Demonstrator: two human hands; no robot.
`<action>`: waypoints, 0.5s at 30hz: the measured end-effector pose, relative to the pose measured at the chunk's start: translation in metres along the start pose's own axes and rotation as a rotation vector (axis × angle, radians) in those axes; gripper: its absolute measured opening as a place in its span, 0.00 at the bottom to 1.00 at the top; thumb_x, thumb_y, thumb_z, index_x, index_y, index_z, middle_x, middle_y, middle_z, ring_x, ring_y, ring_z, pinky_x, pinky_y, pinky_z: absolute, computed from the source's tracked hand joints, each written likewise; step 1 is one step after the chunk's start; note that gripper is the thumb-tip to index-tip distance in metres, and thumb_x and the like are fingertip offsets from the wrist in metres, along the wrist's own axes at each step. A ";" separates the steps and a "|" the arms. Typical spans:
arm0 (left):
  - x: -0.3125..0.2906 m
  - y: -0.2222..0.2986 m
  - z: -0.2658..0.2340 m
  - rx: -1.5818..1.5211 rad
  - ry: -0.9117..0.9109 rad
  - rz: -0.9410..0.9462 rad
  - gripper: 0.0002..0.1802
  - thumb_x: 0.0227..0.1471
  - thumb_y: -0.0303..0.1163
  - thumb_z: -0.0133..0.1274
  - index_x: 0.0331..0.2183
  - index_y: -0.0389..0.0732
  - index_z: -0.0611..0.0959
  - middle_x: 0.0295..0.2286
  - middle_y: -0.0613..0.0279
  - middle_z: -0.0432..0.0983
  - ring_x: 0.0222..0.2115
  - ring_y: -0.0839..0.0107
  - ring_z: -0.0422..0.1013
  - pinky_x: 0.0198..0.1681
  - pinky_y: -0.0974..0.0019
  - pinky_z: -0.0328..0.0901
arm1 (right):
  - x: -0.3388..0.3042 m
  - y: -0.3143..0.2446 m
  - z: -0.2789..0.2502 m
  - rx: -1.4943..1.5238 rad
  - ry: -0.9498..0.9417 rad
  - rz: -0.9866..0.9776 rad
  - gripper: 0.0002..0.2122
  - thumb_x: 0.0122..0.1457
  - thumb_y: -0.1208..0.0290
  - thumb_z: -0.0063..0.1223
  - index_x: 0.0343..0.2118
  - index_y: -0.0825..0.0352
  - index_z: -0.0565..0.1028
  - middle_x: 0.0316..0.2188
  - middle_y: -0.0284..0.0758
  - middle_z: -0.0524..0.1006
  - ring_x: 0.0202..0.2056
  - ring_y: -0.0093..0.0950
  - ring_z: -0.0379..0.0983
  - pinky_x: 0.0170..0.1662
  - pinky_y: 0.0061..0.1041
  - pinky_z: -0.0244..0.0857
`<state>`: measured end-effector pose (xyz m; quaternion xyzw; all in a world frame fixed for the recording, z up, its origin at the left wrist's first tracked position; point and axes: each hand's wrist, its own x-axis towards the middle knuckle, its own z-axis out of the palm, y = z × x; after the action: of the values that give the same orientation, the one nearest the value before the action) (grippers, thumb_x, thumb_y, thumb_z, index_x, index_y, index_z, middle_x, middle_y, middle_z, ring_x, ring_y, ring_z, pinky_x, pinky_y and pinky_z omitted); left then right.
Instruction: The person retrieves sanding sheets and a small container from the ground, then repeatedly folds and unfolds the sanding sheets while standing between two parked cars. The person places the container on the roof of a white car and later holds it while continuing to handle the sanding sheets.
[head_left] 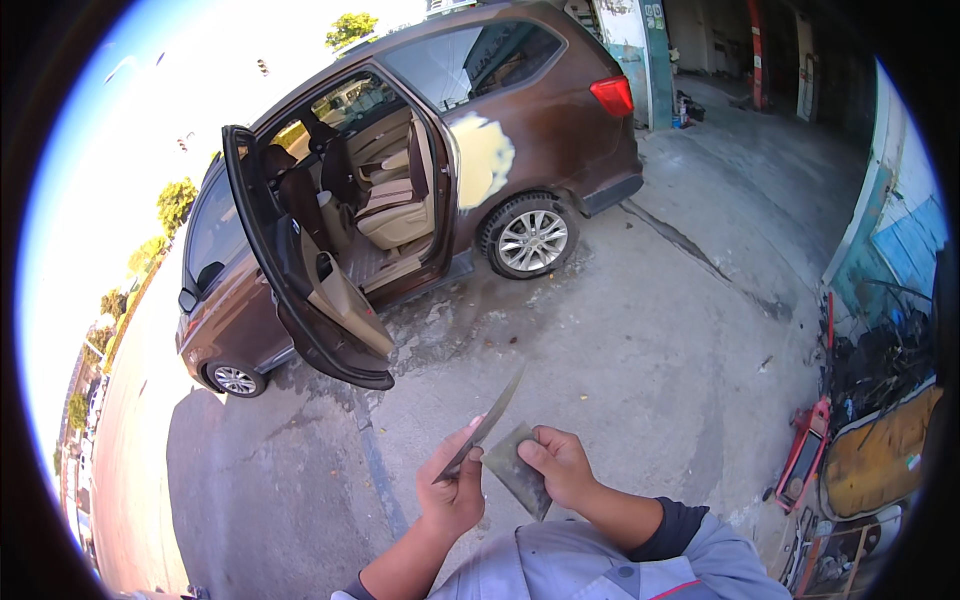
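My left hand is closed, pinching a long thin dark grey sheet between thumb and fingers. The sheet curves slightly, its pointed end tilted up and away to the right; it looks like sandpaper, though its surface does not show clearly. Just right of it, my right hand grips a flat greenish-grey rectangular piece, thumb on top. Both pieces are close together in front of my chest. Ahead stands a brown car, with a cream filler patch on its rear side panel above the wheel.
The car's rear side door hangs open toward me at the left. On the right lie a red floor jack, a yellow-brown panel and dark scrap. A garage opening is at the far right. The concrete floor has a crack.
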<state>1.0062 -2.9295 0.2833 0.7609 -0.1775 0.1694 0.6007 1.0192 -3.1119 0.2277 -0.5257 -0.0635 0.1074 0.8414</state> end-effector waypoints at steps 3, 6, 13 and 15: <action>0.004 0.002 -0.003 0.087 0.002 0.051 0.22 0.63 0.13 0.51 0.57 0.35 0.82 0.52 0.47 0.82 0.51 0.63 0.80 0.55 0.65 0.71 | 0.004 -0.017 -0.013 0.488 -0.222 0.142 0.26 0.73 0.44 0.46 0.29 0.64 0.75 0.19 0.28 0.69 0.22 0.20 0.66 0.27 0.21 0.61; 0.009 0.004 -0.002 0.244 -0.082 0.200 0.24 0.60 0.11 0.54 0.56 0.37 0.82 0.51 0.45 0.82 0.52 0.55 0.80 0.56 0.61 0.72 | 0.010 -0.024 -0.023 0.804 -0.362 0.342 0.29 0.74 0.40 0.34 0.20 0.56 0.64 0.14 0.24 0.57 0.16 0.20 0.52 0.21 0.23 0.52; 0.019 0.010 -0.003 0.288 -0.095 0.281 0.25 0.56 0.09 0.56 0.54 0.37 0.83 0.51 0.42 0.81 0.52 0.49 0.80 0.55 0.59 0.73 | 0.003 -0.001 -0.018 0.453 -0.065 0.604 0.31 0.73 0.36 0.38 0.19 0.56 0.62 0.14 0.24 0.59 0.15 0.20 0.55 0.20 0.25 0.52; 0.020 0.010 -0.008 0.342 -0.080 0.281 0.25 0.55 0.09 0.57 0.54 0.37 0.84 0.51 0.42 0.81 0.51 0.48 0.80 0.55 0.58 0.73 | -0.003 0.002 -0.016 0.382 0.179 0.381 0.24 0.74 0.47 0.47 0.22 0.57 0.67 0.17 0.26 0.66 0.19 0.18 0.60 0.24 0.23 0.56</action>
<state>1.0187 -2.9250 0.3033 0.8255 -0.2741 0.2489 0.4260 1.0194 -3.1256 0.2187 -0.3675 0.1323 0.2268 0.8922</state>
